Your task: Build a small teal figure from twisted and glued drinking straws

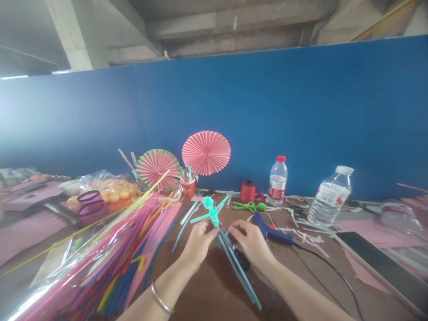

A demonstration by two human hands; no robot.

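Note:
A small turquoise pipe-cleaner figure [213,213], with a coiled head and two arms sticking out, stands up between my hands. My left hand [199,240] pinches its lower body between thumb and fingers. Just to the right, my right hand [249,243] has thumb and fingers closed around one of the pale blue pipe cleaners [239,267] that run down from the figure toward me. The exact spot the right fingertips grip is partly hidden. A silver bracelet [160,298] circles my left wrist.
On the left lies a plastic-wrapped bundle of coloured pipe cleaners [110,263]. A blue glue gun [272,232] with a black cord lies right, near water bottles [277,182] and a phone-like dark tablet [384,267]. Pink paper fans [206,153] stand behind, before a blue partition [301,107].

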